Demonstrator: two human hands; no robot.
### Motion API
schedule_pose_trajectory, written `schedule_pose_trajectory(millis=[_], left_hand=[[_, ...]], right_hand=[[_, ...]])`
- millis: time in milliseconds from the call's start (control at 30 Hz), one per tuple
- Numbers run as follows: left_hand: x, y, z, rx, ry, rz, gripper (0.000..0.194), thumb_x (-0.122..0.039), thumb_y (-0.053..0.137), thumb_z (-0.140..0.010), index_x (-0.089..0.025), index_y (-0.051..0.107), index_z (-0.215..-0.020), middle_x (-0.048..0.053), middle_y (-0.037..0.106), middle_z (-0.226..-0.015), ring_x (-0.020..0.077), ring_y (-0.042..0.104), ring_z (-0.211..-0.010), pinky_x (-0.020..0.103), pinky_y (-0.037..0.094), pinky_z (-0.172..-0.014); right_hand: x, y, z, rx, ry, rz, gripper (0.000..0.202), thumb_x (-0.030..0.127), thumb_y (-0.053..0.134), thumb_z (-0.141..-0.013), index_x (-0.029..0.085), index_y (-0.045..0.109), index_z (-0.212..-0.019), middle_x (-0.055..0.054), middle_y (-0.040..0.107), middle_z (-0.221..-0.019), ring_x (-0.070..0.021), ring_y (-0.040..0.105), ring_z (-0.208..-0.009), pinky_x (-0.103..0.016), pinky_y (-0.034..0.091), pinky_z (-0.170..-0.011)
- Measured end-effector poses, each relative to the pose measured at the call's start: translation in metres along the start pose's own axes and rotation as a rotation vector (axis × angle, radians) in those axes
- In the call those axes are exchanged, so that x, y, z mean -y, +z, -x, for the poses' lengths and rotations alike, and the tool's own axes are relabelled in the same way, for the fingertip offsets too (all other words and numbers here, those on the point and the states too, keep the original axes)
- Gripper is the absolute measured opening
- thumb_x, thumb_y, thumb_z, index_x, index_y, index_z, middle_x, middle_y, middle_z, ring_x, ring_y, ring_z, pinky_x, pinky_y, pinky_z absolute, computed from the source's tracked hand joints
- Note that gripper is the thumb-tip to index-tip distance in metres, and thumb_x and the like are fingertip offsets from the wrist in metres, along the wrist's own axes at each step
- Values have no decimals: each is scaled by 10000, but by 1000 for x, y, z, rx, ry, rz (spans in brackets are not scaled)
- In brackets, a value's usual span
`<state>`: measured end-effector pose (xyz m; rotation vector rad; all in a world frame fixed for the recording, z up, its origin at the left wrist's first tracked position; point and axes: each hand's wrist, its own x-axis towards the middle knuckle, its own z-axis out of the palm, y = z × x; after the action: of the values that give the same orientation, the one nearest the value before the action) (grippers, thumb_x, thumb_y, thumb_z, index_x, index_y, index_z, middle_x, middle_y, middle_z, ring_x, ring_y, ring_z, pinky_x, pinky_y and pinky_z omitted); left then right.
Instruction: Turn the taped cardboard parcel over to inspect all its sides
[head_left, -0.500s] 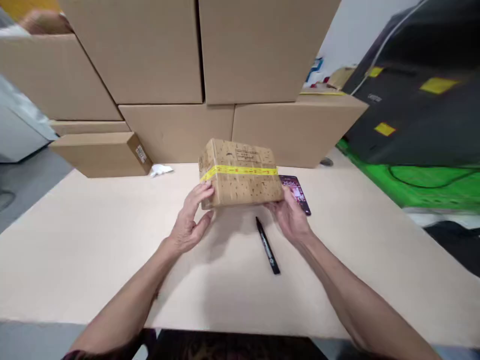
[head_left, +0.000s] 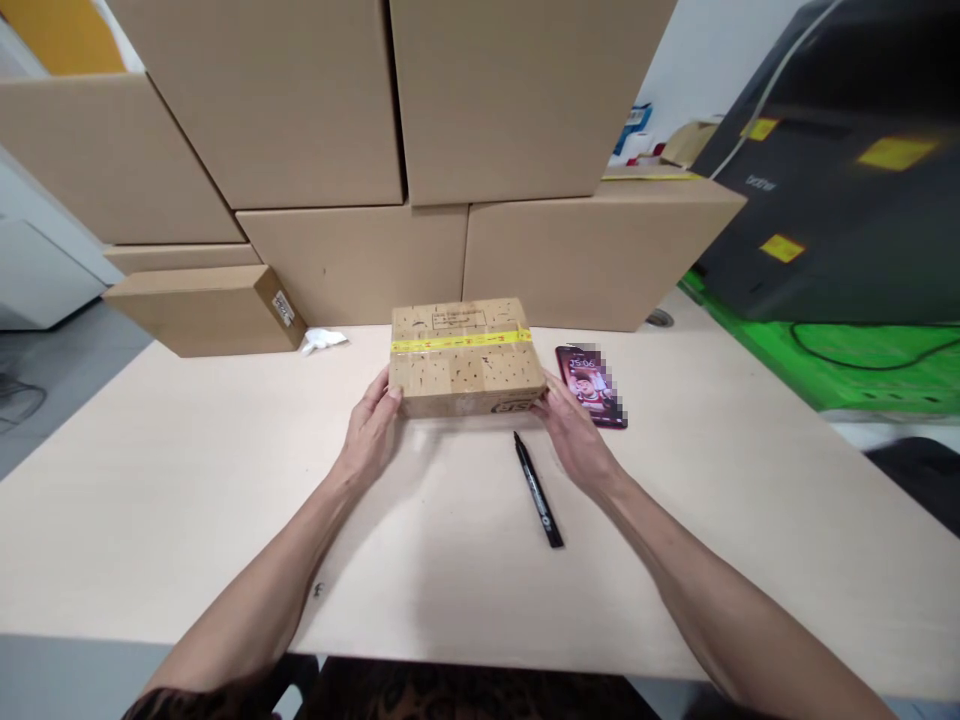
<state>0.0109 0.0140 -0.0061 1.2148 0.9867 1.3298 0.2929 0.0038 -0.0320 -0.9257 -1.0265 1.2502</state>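
Note:
A small cardboard box (head_left: 465, 372) with dark specks and a band of yellow tape across its top is between my hands. My left hand (head_left: 373, 420) grips its left end, thumb at the near corner. At the right near corner, my right hand (head_left: 574, 430) holds the box, its fingertips partly hidden behind and under it. Whether the box touches the table is hard to tell. Just in front of it lies a black marker pen (head_left: 538, 490), capped. A phone (head_left: 591, 386) with a lit screen lies to the right, close beyond my right hand.
Large cardboard boxes (head_left: 300, 110) are stacked along the table's back. A flat carton (head_left: 195, 310) stands at the left, beside a crumpled white scrap (head_left: 324, 341). A dark machine (head_left: 840, 200) stands on a green surface (head_left: 847, 370) to the right. The table's near edge (head_left: 480, 658) runs before me.
The box has turned and tipped, so its taped top now faces up and it sits slightly further left. My left hand has closed on its left end. A hand at upper left is gone.

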Motion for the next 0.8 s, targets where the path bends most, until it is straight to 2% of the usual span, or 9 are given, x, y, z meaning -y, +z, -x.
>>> schedule_pose_trajectory(millis=[167, 233, 300, 400, 500, 667, 800], left_hand=[[6, -13, -2, 16, 239, -16, 619, -343, 834, -844, -306, 671, -1440, 71, 610, -1610, 323, 505, -1541, 546, 324, -1334], [11, -16, -2, -3, 257, -42, 607, -303, 839, -818, -314, 678, -1404, 73, 653, -1550, 319, 556, -1486, 556, 346, -1313], [13, -16, -2, -4, 204, -57, 606, -303, 836, -815, -306, 665, -1397, 79, 689, -1481, 316, 603, -1414, 558, 406, -1263], [11, -10, -1, 21, 112, -64, 623, -360, 838, -820, -283, 651, -1409, 90, 698, -1434, 319, 618, -1357, 532, 481, -1186], [5, -4, 0, 20, 96, -3, 586, -456, 825, -833, -260, 675, -1365, 98, 685, -1459, 338, 586, -1399, 529, 464, -1203], [-6, 2, 3, 25, 240, 133, 569, -743, 681, -909, -300, 716, -1265, 78, 689, -1468, 331, 577, -1441, 548, 450, -1229], [-8, 3, 6, 25, 277, 160, 587, -784, 629, -927, -318, 725, -1271, 72, 680, -1485, 326, 562, -1475, 568, 407, -1272]], right_hand=[[8, 1, 0, -44, -129, -45, 473, 643, 767, -871, 362, 706, -1247, -18, 729, -1448, -297, 583, -1468, -536, 432, -1269], [8, 1, 0, -59, -141, -30, 451, 622, 780, -860, 367, 710, -1225, -15, 741, -1411, -291, 608, -1433, -528, 440, -1260], [6, 2, -1, -58, -137, -18, 451, 611, 797, -848, 366, 720, -1219, -13, 747, -1398, -286, 631, -1399, -518, 447, -1252], [4, 3, -1, -60, -111, -43, 471, 628, 811, -831, 372, 737, -1219, -4, 761, -1383, -280, 655, -1363, -514, 461, -1240], [5, 3, -2, -63, -95, -94, 474, 702, 756, -848, 376, 759, -1192, 3, 768, -1378, -281, 651, -1375, -521, 470, -1234], [11, -2, -6, -151, -155, -201, 478, 786, 629, -893, 378, 790, -1085, -2, 819, -1255, -299, 610, -1455, -543, 509, -1198], [13, -4, -6, -199, -129, -224, 444, 766, 663, -887, 367, 794, -1029, 12, 827, -1235, -319, 586, -1490, -564, 528, -1186]])
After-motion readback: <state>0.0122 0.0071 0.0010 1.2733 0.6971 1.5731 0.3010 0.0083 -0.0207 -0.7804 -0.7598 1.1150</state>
